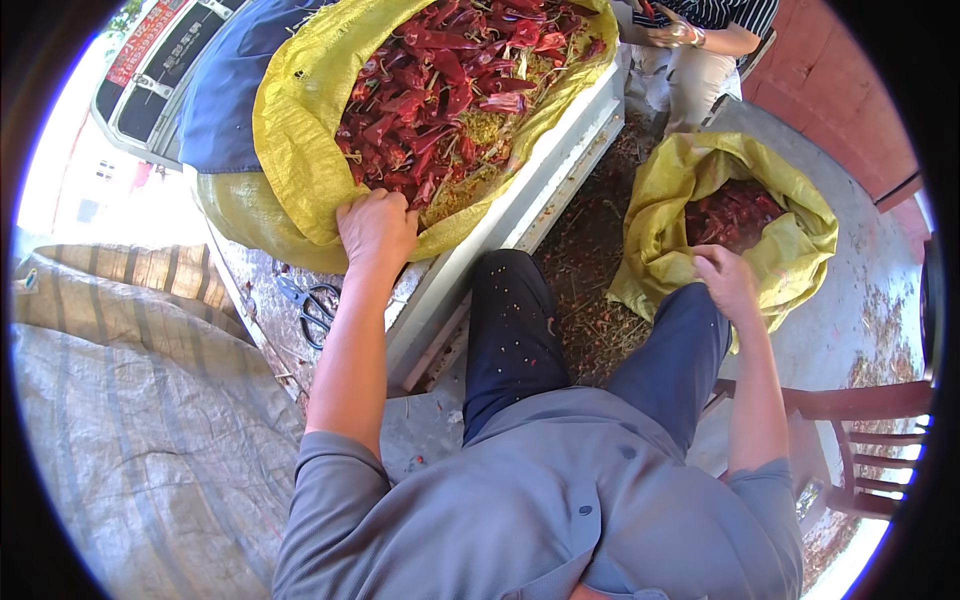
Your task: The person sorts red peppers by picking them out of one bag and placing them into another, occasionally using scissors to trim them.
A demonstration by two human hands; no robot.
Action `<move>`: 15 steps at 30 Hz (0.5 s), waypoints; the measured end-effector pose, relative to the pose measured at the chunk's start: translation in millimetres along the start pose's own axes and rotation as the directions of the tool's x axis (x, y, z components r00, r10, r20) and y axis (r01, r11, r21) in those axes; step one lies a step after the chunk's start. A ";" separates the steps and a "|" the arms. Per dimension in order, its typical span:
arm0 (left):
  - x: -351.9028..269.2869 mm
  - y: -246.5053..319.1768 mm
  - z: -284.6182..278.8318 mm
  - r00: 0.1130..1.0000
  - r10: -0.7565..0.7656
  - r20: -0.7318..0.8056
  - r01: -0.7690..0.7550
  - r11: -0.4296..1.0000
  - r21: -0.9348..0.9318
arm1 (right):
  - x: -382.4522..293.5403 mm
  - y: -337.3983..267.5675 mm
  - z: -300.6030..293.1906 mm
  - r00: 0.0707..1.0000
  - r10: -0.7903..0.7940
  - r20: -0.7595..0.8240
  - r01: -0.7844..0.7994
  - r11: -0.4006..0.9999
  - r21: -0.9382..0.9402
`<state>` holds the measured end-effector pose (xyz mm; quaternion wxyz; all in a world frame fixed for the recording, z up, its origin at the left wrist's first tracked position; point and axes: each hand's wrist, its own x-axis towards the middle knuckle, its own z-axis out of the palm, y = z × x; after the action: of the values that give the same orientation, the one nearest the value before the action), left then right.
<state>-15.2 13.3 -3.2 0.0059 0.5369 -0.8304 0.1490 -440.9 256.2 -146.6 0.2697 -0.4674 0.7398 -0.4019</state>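
Dried red chili peppers [442, 82] and loose yellow seeds [480, 131] fill a large yellow woven sack [296, 127] lying open on a table. My left hand [377, 225] grips the near edge of this sack, knuckles up. Between my knees and the floor's right side stands a second yellow woven sack [652, 210], its rim rolled open, with dark red chili peppers [731, 214] inside. My right hand [726, 279] is at its near rim, above my right knee; whether the fingers hold the rim or a pepper cannot be told. Black-handled scissors [309, 306] lie on the table beside my left forearm.
A person [701, 52] in a striped top sits beyond the second sack. Plant scraps litter the floor [600, 315] between my legs. A wooden chair [862, 405] is at the lower right, a striped tarpaulin [142, 420] at the left. A vehicle [161, 67] bearing writing stands behind.
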 end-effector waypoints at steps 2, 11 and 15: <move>-12.3 -4.7 -2.3 0.984 0.018 -0.178 -0.045 0.987 -0.152 | -4.5 -25.8 22.6 0.998 -0.011 0.065 0.004 0.994 0.110; -66.9 41.5 -45.5 0.991 -0.071 0.114 0.108 -0.078 -0.991 | -21.0 -209.6 112.4 0.904 -0.201 0.376 -0.104 0.752 0.651; -70.6 51.5 -36.0 0.988 -0.125 0.086 0.067 -0.150 -0.986 | -18.0 -217.7 138.7 0.886 -0.344 0.310 0.092 0.786 0.611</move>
<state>-36.7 104.8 6.8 0.4359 0.4038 -0.6140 -0.5196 -222.6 172.8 -35.6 0.4968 -0.5195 0.4486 -0.5311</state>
